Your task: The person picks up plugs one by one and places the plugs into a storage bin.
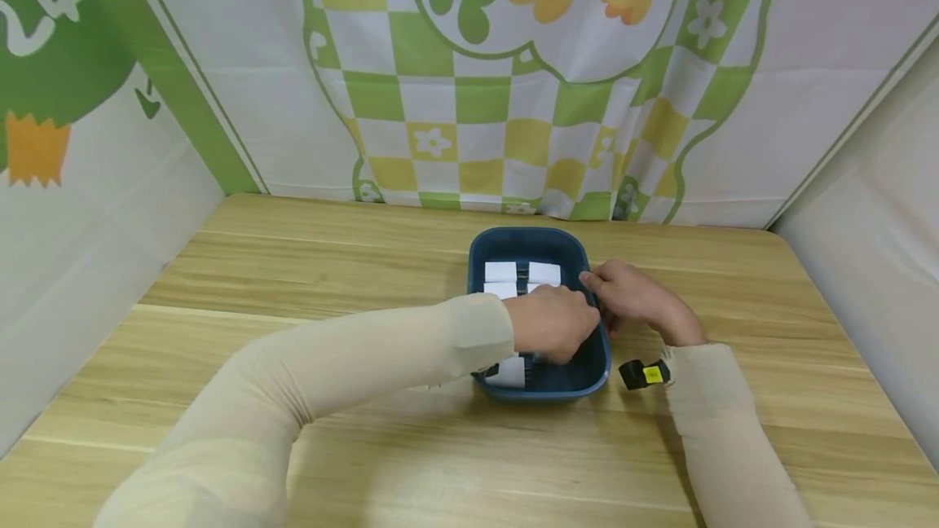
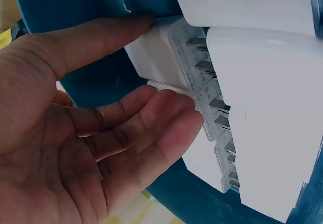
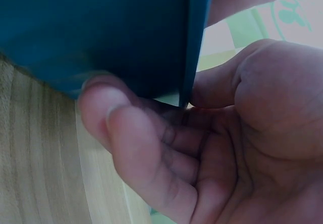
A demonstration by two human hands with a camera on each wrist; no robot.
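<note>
A dark blue plastic bin [image 1: 528, 241] stands on the table, with several white plug adapters [image 1: 501, 272] in two columns inside, their metal prongs facing the middle. My left hand [image 1: 552, 322] reaches into the bin from above. In the left wrist view, its thumb and curled fingers [image 2: 174, 133] pinch one white plug adapter [image 2: 156, 55] at opposite sides. At the bin's right side, my right hand [image 1: 632, 297] grips the rim. The right wrist view shows its fingers [image 3: 133, 138] curled beneath the blue wall and the thumb on the other side.
The wood-grain table [image 1: 352, 267] extends around the bin. Behind it hangs a checked, flower-printed curtain [image 1: 484, 121], with pale cloth at both sides. A black wrist strap mount with a yellow label [image 1: 651, 374] sticks out by my right cuff.
</note>
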